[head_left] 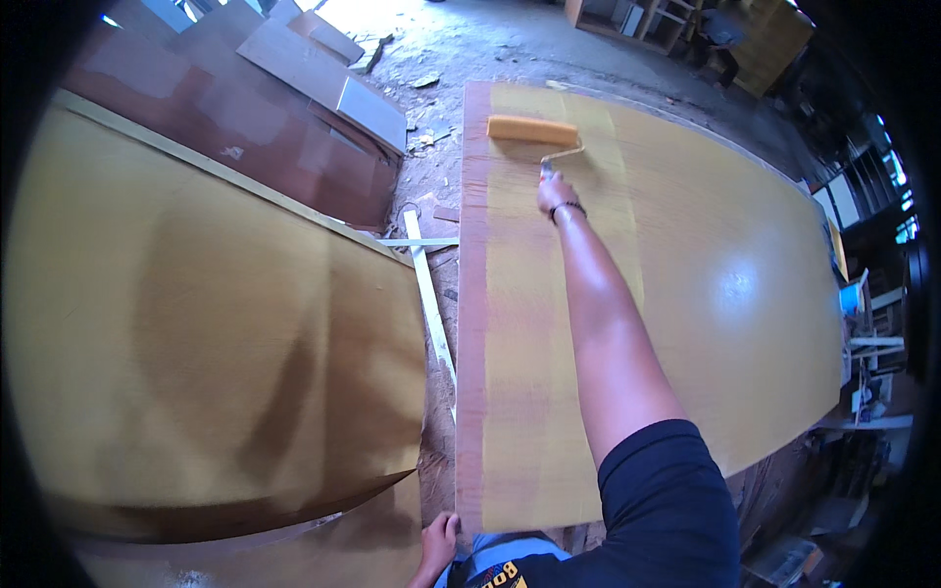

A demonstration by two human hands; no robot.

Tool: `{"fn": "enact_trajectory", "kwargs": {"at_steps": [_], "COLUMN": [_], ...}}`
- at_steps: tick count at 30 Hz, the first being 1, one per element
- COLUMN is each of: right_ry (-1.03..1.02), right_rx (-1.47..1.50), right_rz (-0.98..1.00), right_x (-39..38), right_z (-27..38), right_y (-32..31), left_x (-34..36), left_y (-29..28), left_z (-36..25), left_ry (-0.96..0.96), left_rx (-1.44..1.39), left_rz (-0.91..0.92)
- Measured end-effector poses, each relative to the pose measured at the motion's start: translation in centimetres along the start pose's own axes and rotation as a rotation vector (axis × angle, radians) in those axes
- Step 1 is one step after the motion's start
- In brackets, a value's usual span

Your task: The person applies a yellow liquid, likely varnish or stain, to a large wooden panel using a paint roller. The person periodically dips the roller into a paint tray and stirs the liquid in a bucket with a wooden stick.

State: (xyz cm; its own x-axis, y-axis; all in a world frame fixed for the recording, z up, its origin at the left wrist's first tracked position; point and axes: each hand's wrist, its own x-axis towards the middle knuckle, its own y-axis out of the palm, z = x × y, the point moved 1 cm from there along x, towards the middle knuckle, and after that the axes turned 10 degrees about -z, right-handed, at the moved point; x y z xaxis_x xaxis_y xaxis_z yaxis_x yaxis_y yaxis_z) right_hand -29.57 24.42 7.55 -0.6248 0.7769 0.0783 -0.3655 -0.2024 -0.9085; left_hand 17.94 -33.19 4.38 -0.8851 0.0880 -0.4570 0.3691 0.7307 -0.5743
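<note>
My right hand is closed round the handle of a paint roller, its arm stretched far across a large wooden board. The orange-yellow roller sleeve lies near the board's far left corner. Most of the board has a yellowish coat, while a strip along its left edge shows bare reddish-brown wood. Down at the near left corner of the board, my left hand is curled low, close to the edge. Whether its fingers grip anything cannot be made out.
Another yellow-coated board lies to the left across a narrow gap with pale wooden strips. Behind it lean brown panels. Debris litters the floor. A person is at the far right, near wooden cabinets.
</note>
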Motion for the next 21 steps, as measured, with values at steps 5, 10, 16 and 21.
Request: {"fn": "enact_trajectory", "kwargs": {"at_steps": [5, 10, 16, 21], "right_ry": [0.093, -0.039, 0.143, 0.226], "right_rx": [0.092, 0.057, 0.262, 0.401], "right_rz": [0.167, 0.133, 0.321, 0.439], "right_x": [-18.8, -37.6, -61.3, -74.2], "right_z": [-4.2, -11.1, -16.9, -21.6], "right_y": [-6.2, -9.0, -16.9, -21.3], "left_x": [-0.6, -3.8, -12.3, -18.7], "left_y": [-0.1, -1.9, -6.0, -9.5], "left_z": [4.0, 12.9, 27.9, 40.0], "left_ry": [0.000, -0.001, -0.153, -0.379], "left_rx": [-0.277, -0.454, -0.351, -0.279], "left_rz": [0.107, 0.225, 0.233, 0.179]}}
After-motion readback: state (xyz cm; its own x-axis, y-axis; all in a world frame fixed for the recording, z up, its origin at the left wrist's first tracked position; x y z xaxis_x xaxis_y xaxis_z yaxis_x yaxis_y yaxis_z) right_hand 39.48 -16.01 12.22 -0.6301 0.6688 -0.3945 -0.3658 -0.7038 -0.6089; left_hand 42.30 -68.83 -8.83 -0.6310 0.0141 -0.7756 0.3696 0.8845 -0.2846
